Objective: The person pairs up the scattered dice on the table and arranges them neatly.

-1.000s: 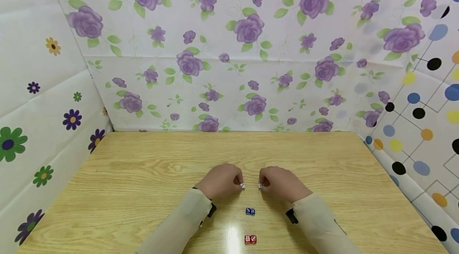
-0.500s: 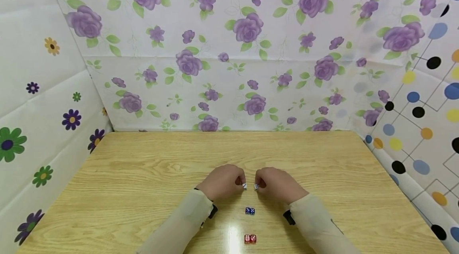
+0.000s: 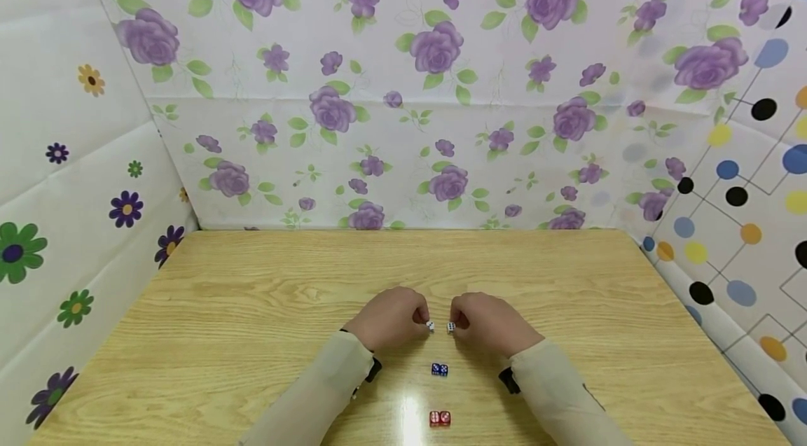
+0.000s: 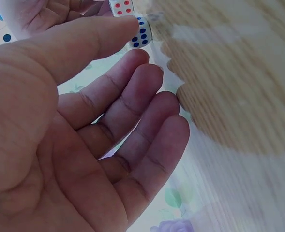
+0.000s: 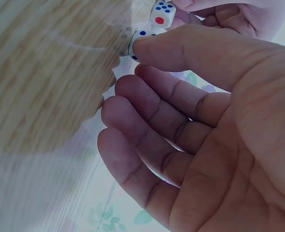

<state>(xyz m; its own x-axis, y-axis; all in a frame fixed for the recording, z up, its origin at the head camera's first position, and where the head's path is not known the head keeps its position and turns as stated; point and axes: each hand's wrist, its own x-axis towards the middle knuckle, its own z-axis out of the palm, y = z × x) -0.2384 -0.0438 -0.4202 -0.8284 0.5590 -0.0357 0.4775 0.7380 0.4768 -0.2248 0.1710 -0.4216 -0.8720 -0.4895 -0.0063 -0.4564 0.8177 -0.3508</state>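
Thumb and forefinger of my left hand (image 3: 392,318) pinch a white die (image 3: 430,326) at the table top. Facing it, my right hand (image 3: 494,323) pinches a second white die (image 3: 451,327) the same way, with a small gap between the two dice. In the left wrist view, blue pips show on the left die (image 4: 142,35), and red pips on the right die (image 4: 122,7) beyond it. The right wrist view has the right die (image 5: 134,44) partly covered by the thumb; the left die (image 5: 162,14) shows blue pips and one red pip.
Two blue dice (image 3: 440,370) sit side by side on the wooden table (image 3: 265,334), nearer than the hands. Closer still lies a pair of red dice (image 3: 440,419). A flowered cloth (image 3: 403,152) hangs behind the table, with patterned cloths at both sides.
My right hand has moved left with its white die, and my left hand slightly right, narrowing the gap between the dice. The blue and red dice stay put.
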